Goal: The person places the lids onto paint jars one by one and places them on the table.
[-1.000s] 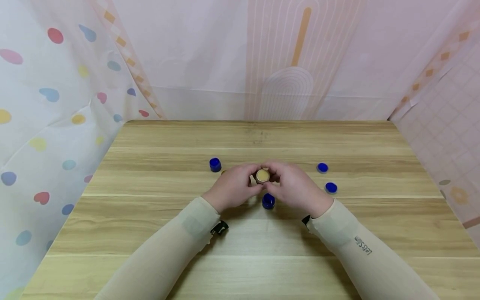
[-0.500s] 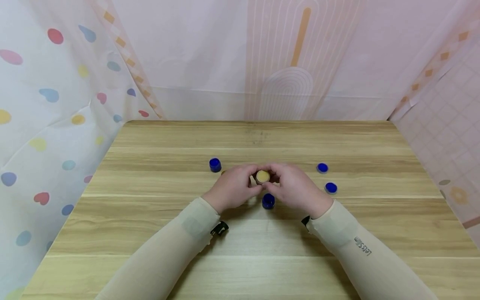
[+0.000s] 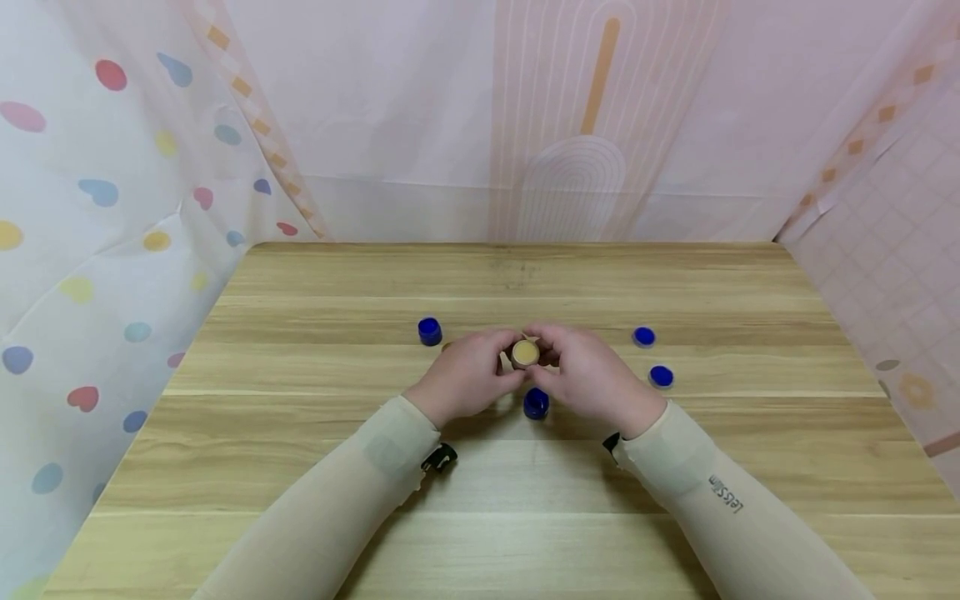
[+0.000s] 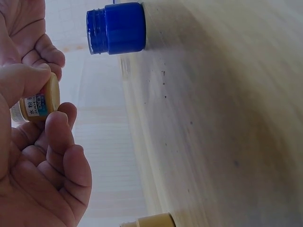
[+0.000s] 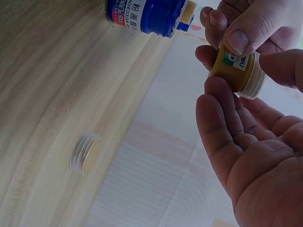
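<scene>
A small ochre paint jar [image 3: 526,353] with a clear ribbed lid [image 5: 254,78] is held up between both hands. My left hand [image 3: 468,375] pinches it, thumb over the label in both wrist views. My right hand [image 3: 596,375] has its fingers along the jar and its thumb at the lid. An open blue paint jar [image 3: 536,404] stands on the table just below and nearer than the hands; its bare threaded neck shows in the left wrist view.
Another open blue jar [image 3: 430,332] stands farther back at left. A second ochre jar [image 4: 151,221] is mostly hidden behind the left hand. Two blue lids [image 3: 644,337] lie at right on the wooden table [image 3: 480,533]. One ochre-lined lid [image 5: 85,152] shows beyond the right hand.
Both hands stay in place around the ochre jar, with only slight finger movement. The jars and lids on the table have not moved.
</scene>
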A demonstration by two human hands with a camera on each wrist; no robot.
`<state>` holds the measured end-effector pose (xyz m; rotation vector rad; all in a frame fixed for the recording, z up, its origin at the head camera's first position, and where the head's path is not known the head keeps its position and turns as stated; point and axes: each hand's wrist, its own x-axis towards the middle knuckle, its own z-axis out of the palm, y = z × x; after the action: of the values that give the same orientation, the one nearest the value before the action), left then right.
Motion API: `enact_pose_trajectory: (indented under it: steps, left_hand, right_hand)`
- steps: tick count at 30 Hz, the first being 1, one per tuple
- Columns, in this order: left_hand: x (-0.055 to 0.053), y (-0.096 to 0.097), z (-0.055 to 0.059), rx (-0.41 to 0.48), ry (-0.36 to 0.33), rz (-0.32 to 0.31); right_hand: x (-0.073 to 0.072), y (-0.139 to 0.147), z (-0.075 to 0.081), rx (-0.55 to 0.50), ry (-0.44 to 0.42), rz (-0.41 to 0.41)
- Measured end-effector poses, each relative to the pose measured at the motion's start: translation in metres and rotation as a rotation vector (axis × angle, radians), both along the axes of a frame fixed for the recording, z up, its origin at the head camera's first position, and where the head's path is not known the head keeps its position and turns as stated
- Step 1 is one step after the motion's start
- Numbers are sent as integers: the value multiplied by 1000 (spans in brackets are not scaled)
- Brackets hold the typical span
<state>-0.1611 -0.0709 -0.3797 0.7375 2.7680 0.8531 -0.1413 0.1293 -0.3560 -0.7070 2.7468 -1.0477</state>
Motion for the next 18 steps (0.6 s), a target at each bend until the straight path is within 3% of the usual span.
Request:
enact_pose_trajectory:
  steps: [6,14,18]
  left_hand:
    - [0,0,1,6,-13,5]
    - [1,1,1,4,-29,-3]
    - [1,1,2,7,-27,0]
  right_hand:
    - [1,0,0,-11,-4,6]
    - [1,0,0,12,-51,-45]
    - [0,1,-1,14,-32,-35]
